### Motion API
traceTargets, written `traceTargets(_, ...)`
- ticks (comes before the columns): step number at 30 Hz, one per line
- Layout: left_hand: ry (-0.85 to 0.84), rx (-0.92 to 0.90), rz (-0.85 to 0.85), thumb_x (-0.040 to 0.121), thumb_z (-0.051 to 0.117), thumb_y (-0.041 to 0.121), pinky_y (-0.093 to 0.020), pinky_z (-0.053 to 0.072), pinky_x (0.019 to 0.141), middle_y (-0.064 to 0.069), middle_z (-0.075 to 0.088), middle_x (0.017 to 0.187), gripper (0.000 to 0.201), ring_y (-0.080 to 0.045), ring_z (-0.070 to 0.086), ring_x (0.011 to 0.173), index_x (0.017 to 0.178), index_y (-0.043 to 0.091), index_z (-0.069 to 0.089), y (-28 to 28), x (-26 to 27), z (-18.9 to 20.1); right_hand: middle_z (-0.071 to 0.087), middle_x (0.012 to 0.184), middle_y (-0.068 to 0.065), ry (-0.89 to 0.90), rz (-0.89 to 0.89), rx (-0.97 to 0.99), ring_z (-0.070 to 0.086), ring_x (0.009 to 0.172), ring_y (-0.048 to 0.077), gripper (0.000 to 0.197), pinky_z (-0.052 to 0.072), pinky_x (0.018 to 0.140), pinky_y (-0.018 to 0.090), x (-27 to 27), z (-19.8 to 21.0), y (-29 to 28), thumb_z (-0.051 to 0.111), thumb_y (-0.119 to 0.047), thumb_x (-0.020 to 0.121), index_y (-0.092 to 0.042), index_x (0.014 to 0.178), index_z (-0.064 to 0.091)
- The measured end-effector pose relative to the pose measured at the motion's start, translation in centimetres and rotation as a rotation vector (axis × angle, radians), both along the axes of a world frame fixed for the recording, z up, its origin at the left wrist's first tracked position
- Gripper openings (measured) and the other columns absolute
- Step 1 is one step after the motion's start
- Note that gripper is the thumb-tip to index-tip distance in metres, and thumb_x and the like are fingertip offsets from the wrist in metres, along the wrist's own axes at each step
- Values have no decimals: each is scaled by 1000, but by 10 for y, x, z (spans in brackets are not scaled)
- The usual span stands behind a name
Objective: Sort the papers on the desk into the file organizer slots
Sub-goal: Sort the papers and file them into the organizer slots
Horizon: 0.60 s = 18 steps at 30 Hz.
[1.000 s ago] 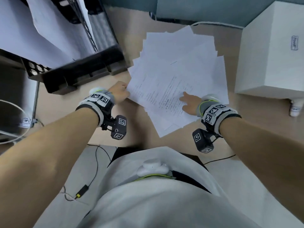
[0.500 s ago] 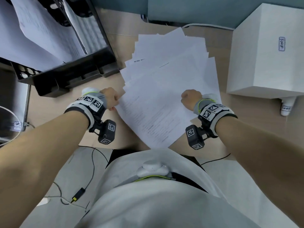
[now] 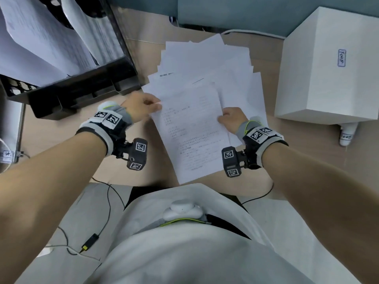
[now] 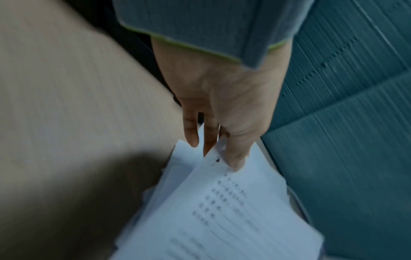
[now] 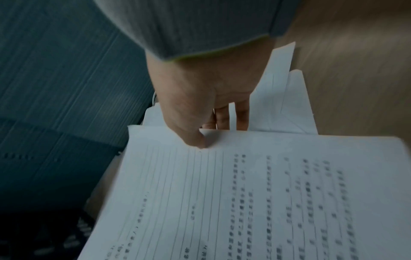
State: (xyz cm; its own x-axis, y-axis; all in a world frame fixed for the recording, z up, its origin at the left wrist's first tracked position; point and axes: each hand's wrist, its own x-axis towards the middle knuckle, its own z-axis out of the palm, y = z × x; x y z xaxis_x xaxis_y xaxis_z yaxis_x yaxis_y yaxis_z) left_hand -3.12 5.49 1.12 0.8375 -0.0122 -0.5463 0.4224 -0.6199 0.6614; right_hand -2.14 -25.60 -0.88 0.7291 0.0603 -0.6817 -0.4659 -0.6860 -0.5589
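Note:
A printed sheet is lifted off a fanned pile of white papers on the wooden desk. My left hand pinches its left edge, thumb on top, which the left wrist view shows as left hand on the sheet. My right hand pinches the right edge; in the right wrist view the thumb of the right hand presses on the sheet with fingers under it. The black file organizer stands at the far left with papers in its slots.
A white box stands on the desk at the right, a small white bottle lying at its near edge. A teal partition runs behind the desk. Cables hang below the desk's front edge.
Both hands took hold of the top printed sheet by its side edges and raised it off the pile toward me. Earlier the right hand lay flat on the papers.

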Motion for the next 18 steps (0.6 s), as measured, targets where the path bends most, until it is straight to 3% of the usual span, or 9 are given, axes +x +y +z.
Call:
traceTargets(1, 38, -103, 117, 87, 70, 25, -26, 55, 71, -4, 67, 93, 12, -15, 61, 81, 90, 14, 70, -3, 4, 1, 42, 67, 5, -24, -64, 19, 42, 67, 19, 26, 29, 53, 26, 3, -1, -2, 54, -10, 90, -10, 65, 46)
traceTargets(3, 167, -323, 272, 86, 71, 28, -25, 53, 67, -7, 63, 91, 17, -18, 61, 79, 80, 14, 63, -11, 10, 2, 38, 66, 6, -60, -218, 48, 35, 61, 19, 28, 26, 53, 25, 11, -1, -5, 51, -10, 91, -12, 65, 43)
traceTargets(5, 298, -447, 284, 89, 68, 27, -32, 52, 79, -9, 66, 99, 14, -21, 63, 87, 84, 15, 63, -23, 11, 0, 41, 74, 8, -37, -325, 88, 39, 67, 18, 21, 33, 62, 26, 19, 0, -4, 51, -12, 93, -11, 73, 48)
traceTargets(7, 354, -323, 196, 89, 67, 25, -39, 55, 87, -10, 69, 108, 24, -25, 66, 93, 104, 7, 66, -34, 13, -8, 43, 73, 7, -13, -332, 116, 41, 73, 20, 20, 36, 64, 29, 28, -1, -3, 50, -12, 93, -10, 74, 50)
traceTargets(9, 429, -131, 65, 89, 66, 28, -44, 57, 86, -13, 69, 105, 36, -30, 68, 91, 109, -2, 64, -41, 17, -18, 58, 78, 8, -71, -253, 11, 52, 78, 25, 20, 44, 67, 31, 41, -3, -6, 47, -10, 94, -8, 79, 60)
traceTargets(11, 496, -18, -44, 88, 66, 33, -46, 58, 81, -17, 71, 100, 39, -33, 69, 84, 101, -4, 66, -42, 18, -24, 66, 112, 10, -164, -140, -206, 60, 101, 29, 25, 47, 85, 31, 53, -7, -18, 45, -11, 95, -6, 110, 65)
traceTargets(13, 490, 81, -78, 88, 65, 36, -43, 57, 81, -19, 70, 99, 40, -34, 67, 82, 95, -3, 66, -40, 20, -32, 55, 132, 7, -140, -32, -327, 54, 118, 26, 38, 44, 98, 33, 61, -16, -37, 50, -23, 95, -11, 131, 52)
traceTargets(16, 489, 196, -78, 91, 60, 36, -35, 49, 72, -16, 63, 96, 38, -29, 56, 78, 101, 0, 62, -41, 27, -34, 47, 133, 6, -20, 152, -424, 53, 116, 26, 48, 45, 98, 41, 69, -30, -60, 56, -37, 90, -17, 132, 46)
traceTargets(18, 502, 168, -2, 92, 61, 35, -31, 44, 67, -12, 60, 93, 30, -28, 54, 79, 100, 5, 62, -39, 34, -35, 50, 123, 4, -25, 190, -424, 54, 108, 25, 46, 47, 92, 39, 73, -34, -64, 59, -38, 86, -16, 124, 49)
